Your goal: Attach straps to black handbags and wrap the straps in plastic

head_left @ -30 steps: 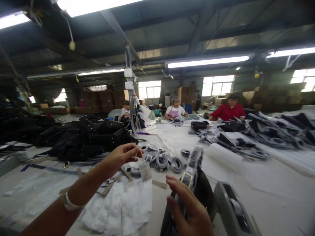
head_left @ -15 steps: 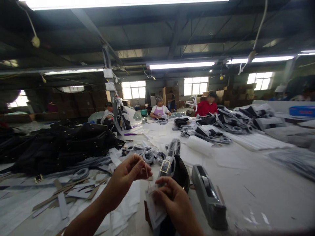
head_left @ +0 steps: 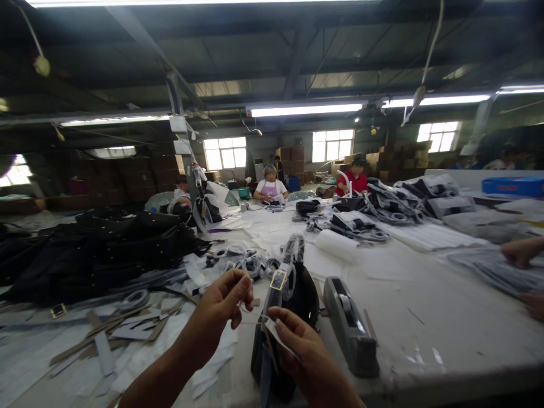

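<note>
My left hand is closed in a pinch on one end of a thin string. The string runs across to a white tag, gripped between the thumb and fingers of my right hand. Seen nearly edge-on, the tag shows little of its face. Just behind my hands a black handbag stands upright on the table, partly covered by my right hand. Clear film wraps its handle, and a gold buckle sits on its strap. My hands are in front of the bag.
Right of the bag stands a grey tape dispenser. Card strips and a heap of black bags lie left. Wrapped straps lie behind. At the right edge, another person's hands touch plastic-wrapped pieces. Co-workers sit beyond.
The tag has turned from face-on to nearly edge-on, and the string now runs sideways rather than steeply down. Another person's hands have appeared at right. The view has shifted slightly.
</note>
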Tool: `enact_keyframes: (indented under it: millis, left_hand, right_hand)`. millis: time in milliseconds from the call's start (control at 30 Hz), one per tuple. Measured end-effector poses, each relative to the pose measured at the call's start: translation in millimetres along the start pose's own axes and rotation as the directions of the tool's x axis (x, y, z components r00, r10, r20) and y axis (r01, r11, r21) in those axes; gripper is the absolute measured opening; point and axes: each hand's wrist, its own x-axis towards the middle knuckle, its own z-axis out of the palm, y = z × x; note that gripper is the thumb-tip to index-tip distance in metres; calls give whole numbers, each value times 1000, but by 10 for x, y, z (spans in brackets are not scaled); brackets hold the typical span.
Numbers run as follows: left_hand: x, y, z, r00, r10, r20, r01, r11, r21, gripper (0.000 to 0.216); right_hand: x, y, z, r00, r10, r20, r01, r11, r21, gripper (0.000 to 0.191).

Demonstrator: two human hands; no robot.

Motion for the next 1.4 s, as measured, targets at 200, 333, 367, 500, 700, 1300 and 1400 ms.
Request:
enact_keyframes:
  millis: [200,333,367,500,700,1300,1400]
  left_hand:
    - [-40,65,56,996,-87,24,90,963,-254,20]
    - [-73,70,137,989,-127,78,144,948,-284,18]
    - [-77,65,162,988,-127,90,148,950,-276,18]
    - [-78,35,265,980,-141,138,171,955,-241,21]
    - [-94,-9,340,973,-174,149,210,937,-280,21]
    - [439,-572,-55,980,-77,182,29,967,254,32]
    - [494,-608,3,937,-109,332,46,980,193,32]
  right_hand:
    - [66,213,-125,998,-53,25,56,980,-190,49]
    - [1,181,-109,948,-319,17,280,803,-526,41]
    - [-31,144,-73,922,-386,31,334,752,-568,40]
    - [-122,34,121,898,-416,141,431,773,-466,41]
    - [-140,135,139,981,-194,4,190,958,-217,38]
    - [134,-347,-406,869,-462,-180,80,488,-869,35]
    - [263,-320,-338,900,-410,-146,89,503,-860,38]
